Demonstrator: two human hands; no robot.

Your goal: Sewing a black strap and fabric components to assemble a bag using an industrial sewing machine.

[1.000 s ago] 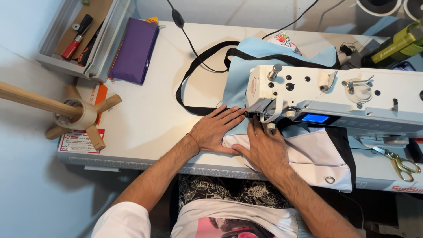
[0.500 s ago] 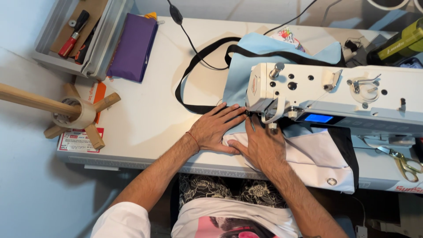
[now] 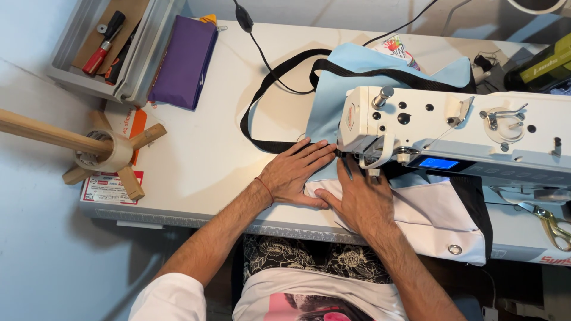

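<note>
1. While the head cam is looking straight down at a white worktable (image 3: 196, 160), a person is sitting at a white sewing machine (image 3: 458, 134) w/ both bare hands lying flat on fabric.
2. The left hand (image 3: 294, 173) is resting palm down, fingers spread fairly wide & pointing toward the machine, gripping nothing; it is pressing on the edge of a light blue fabric piece (image 3: 333, 98), just left of the needle area.
3. The right hand (image 3: 357, 199) is also lying flat and open, fingers close together, holding nothing; its fingertips are reaching right up to the presser foot under the machine head, and its palm is covering a white fabric panel (image 3: 428, 217).
4. The two hands are lying side by side, nearly touching at the thumbs.
5. The blue fabric is running from under the hands back behind the machine, w/ a black strap (image 3: 262, 107) looping off it to the left across the table.
6. The white panel is hanging over the table's front edge, w/ a metal eyelet (image 3: 455, 249) near its lower corner.
7. Far left: a purple pouch (image 3: 183, 62) is lying beside a grey tray (image 3: 128, 83) holding a red-handled tool (image 3: 95, 56).
8. A tape roll (image 3: 107, 151) is sitting on a wooden stand at the table's left edge.
9. Gold scissors (image 3: 550, 223) are lying at the far right.
</note>
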